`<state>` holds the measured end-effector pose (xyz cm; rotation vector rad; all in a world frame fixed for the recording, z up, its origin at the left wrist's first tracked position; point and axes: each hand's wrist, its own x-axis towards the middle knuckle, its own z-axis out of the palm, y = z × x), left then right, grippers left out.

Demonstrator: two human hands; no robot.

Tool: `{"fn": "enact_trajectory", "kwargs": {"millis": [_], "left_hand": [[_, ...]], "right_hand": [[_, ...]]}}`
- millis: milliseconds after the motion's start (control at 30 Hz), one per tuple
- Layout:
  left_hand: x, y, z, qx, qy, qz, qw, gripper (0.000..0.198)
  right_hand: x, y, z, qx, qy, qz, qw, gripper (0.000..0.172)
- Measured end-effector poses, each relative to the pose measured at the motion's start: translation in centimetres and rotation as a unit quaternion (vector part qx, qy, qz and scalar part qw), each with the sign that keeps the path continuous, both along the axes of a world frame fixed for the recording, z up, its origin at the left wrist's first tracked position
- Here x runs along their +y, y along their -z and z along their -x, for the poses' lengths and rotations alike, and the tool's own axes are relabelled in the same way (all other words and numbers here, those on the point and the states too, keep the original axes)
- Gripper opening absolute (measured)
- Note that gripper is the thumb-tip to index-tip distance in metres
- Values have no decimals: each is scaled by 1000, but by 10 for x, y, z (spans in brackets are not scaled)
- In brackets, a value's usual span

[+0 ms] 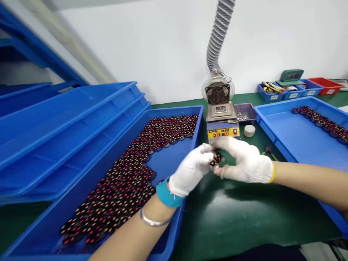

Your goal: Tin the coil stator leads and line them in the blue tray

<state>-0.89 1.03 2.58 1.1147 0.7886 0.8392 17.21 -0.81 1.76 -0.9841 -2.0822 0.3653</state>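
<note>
My left hand [190, 168], in a white glove with a teal band at the wrist, pinches a small round black part with copper-coloured spots [216, 158], perhaps a motor winding. My right hand [241, 159], in a white glove with a yellow cuff, curls round the same part from the right, thumb below and fingers above. Its fingers are somewhat blurred, and both gloves partly hide the part. Behind my hands stands a soldering unit with a yellow front [223, 133] and lit red digits.
Many similar parts [127, 163] lie in the left blue tray [199, 123]; rows lie in the right blue tray [285, 141]. Stacked blue trays [67, 134] stand far left. Near the soldering unit are a purple-grey bin [248, 112], a round white tin [249, 130] and cutters [268, 150].
</note>
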Motion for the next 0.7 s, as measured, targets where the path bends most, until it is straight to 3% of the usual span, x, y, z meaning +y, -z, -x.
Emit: {"fn": "enact_trajectory", "kwargs": {"millis": [100, 200, 267, 333, 467, 600, 700], "left_hand": [[-11, 7, -13, -61, 36, 83, 994, 22], [-9, 11, -10, -105, 60, 127, 984, 21], [-9, 11, -6, -82, 58, 102, 990, 25], [-10, 11, -6, 0, 47, 46, 998, 30], [-15, 13, -14, 133, -16, -48, 990, 30], [-13, 16, -17, 129, -77, -45, 988, 27], [-9, 17, -13, 104, -77, -9, 992, 30]], "right_hand": [[0, 16, 2, 31, -40, 22, 998, 38], [6, 18, -9, 14, 1, 58, 998, 25], [8, 16, -13, -5, 14, 62, 998, 25], [10, 15, -13, -23, 12, 58, 998, 26], [13, 16, -14, -55, 13, 63, 996, 28], [13, 12, -18, -48, -35, 83, 995, 37], [12, 9, -19, -28, -53, 91, 994, 45]]}}
